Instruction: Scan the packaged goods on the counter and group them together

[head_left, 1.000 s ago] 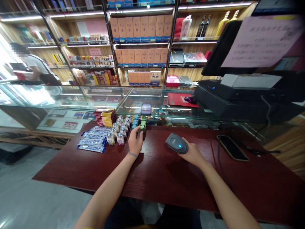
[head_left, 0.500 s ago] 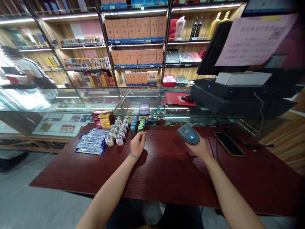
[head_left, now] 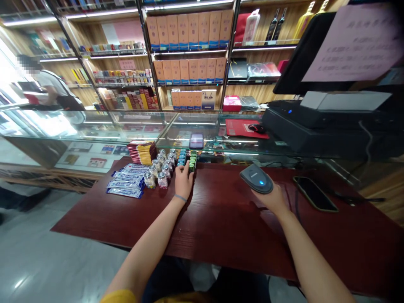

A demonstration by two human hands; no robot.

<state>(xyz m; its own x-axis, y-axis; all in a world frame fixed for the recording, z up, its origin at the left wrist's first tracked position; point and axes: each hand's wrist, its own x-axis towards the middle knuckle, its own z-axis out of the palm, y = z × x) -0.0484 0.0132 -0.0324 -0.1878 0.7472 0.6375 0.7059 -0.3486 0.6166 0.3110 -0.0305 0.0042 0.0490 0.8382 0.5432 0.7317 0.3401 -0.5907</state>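
My right hand (head_left: 273,198) is wrapped round the handle of a dark grey barcode scanner (head_left: 256,179) with a lit blue light, held above the table. My left hand (head_left: 184,182) reaches to the front of two short rows of small containers, fingers stretched out and apart. Its fingertips are at the nearest green container (head_left: 191,166), with the blue containers (head_left: 181,156) just left of it; whether they touch is hard to see. Further left stand rows of small clear jars with silver lids (head_left: 162,179). Beside them lie blue-and-white packets (head_left: 126,181) and a stack of red-and-yellow packs (head_left: 142,152).
The dark red table (head_left: 221,227) meets a glass display counter (head_left: 176,126) at its far side. On the right are a phone (head_left: 315,193), cables and a black monitor (head_left: 304,54). A red mat (head_left: 243,128) bears a mouse (head_left: 256,128). A person (head_left: 53,86) stands far left.
My left hand has reached forward to the green containers, its curled fingers now extended. My right hand still holds the scanner. The whole view has shifted slightly.
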